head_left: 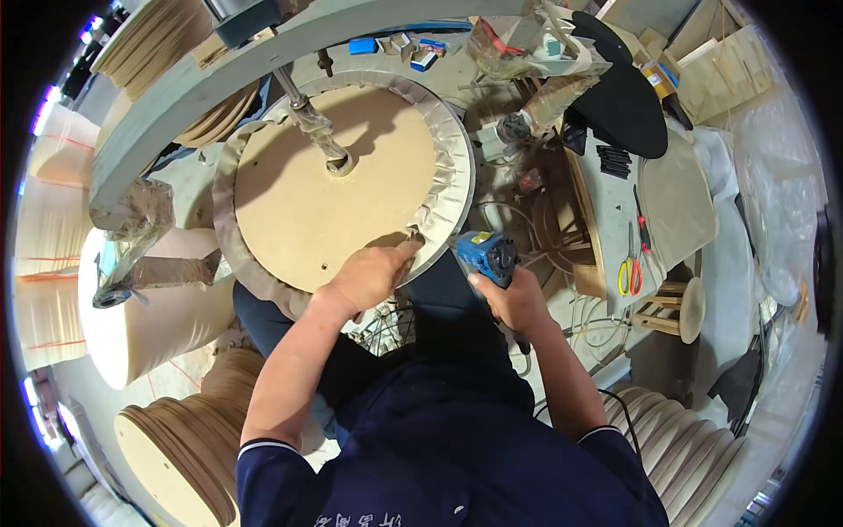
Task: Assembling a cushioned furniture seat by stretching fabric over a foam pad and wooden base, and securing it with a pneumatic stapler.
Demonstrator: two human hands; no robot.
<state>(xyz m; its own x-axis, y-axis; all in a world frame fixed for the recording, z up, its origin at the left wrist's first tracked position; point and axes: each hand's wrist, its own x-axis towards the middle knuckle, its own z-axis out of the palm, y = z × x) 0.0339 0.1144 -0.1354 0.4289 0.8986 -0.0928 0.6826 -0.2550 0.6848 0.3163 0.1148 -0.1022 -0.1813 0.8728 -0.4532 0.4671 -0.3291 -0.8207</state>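
Observation:
A round wooden board (351, 211) lies in front of me, pressed at its middle by a metal rod (307, 114) wrapped in plastic film. Light fabric (443, 145) is folded over the board's rim in small pleats. At the near right of that rim, my left hand (373, 274) has its fingers closed on the fabric edge. My right hand (518, 303) grips a blue staple gun (486, 255), just right of the disc. The gun's nose points toward the rim and appears apart from the fabric.
A curved grey machine arm (176, 105) arches over the far left. Stacked round boards (180, 439) stand at lower left, more discs (680, 448) at lower right. On the right-hand bench lie yellow-handled scissors (630, 272), a red screwdriver (643, 230) and black strips (614, 161). Small blue boxes (428, 54) sit behind the disc.

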